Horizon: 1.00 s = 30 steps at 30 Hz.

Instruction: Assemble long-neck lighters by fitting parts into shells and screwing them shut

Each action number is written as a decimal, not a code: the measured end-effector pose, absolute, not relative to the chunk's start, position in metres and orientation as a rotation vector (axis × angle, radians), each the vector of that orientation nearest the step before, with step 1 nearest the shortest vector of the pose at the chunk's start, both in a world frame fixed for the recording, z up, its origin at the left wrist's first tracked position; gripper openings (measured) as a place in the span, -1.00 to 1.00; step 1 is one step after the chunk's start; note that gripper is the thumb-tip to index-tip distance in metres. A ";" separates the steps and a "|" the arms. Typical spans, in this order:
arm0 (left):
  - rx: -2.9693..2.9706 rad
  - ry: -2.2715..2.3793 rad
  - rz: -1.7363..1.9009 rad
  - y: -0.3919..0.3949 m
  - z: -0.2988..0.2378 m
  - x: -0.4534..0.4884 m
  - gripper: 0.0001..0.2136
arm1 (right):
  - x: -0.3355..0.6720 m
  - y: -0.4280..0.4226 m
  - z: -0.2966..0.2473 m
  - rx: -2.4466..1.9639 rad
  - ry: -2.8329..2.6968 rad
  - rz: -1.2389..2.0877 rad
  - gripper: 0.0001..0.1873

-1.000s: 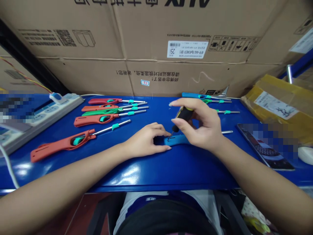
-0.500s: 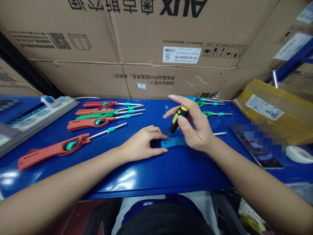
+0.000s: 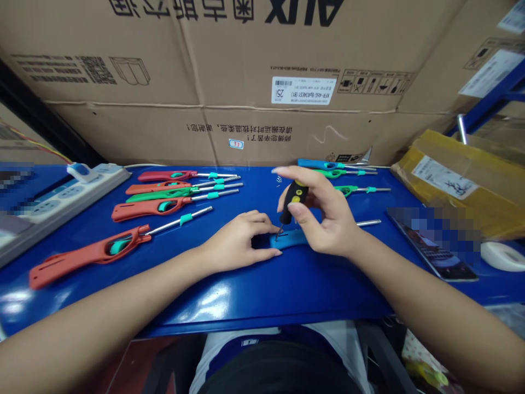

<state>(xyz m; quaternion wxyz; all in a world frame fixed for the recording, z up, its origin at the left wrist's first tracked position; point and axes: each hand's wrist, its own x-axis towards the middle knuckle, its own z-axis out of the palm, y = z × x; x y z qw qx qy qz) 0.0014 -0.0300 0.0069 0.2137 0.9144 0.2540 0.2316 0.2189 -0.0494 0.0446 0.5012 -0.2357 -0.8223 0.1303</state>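
A blue long-necked lighter (image 3: 292, 238) lies on the blue table in front of me. My left hand (image 3: 241, 241) grips its handle end between thumb and fingers. In my right hand (image 3: 328, 216) is a black and yellow screwdriver (image 3: 294, 201), held by thumb and fingers. The screwdriver leans, its tip down on the lighter's handle near a dark slot. My right hand hides the lighter's middle, and its metal tube shows beyond the hand.
Several red, orange and green lighters lie at the left, the nearest a red lighter (image 3: 90, 254). More lighters (image 3: 336, 174) lie at the back right. A power strip (image 3: 61, 200), a phone (image 3: 430, 243), a tape roll (image 3: 502, 256) and a yellow-wrapped parcel (image 3: 455, 183) flank them. A large carton (image 3: 246, 82) stands behind.
The screwdriver's handle has turned and shifted slightly left in my right hand, whose fingers have moved down and round it. My left hand and the blue lighter stay put.
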 end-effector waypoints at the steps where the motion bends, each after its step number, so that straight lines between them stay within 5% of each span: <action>1: 2.543 0.700 0.653 -0.030 0.006 0.001 -0.67 | 0.219 -0.049 0.045 -0.572 -1.965 0.225 -0.59; 14: 2.561 0.687 0.653 -0.029 0.007 0.001 -0.66 | 0.221 -0.050 0.043 -0.622 -1.937 0.069 -0.58; 20: 2.553 0.673 0.652 -0.029 0.008 0.001 -0.65 | 0.221 -0.051 0.045 -0.608 -2.031 0.359 -0.50; 25: 2.577 0.671 0.672 -0.029 0.008 0.001 -0.68 | 0.222 -0.049 0.043 -0.621 -1.965 0.106 -0.62; 30: 2.561 0.683 0.668 -0.029 0.009 0.002 -0.71 | 0.222 -0.050 0.046 -0.586 -2.063 0.299 -0.50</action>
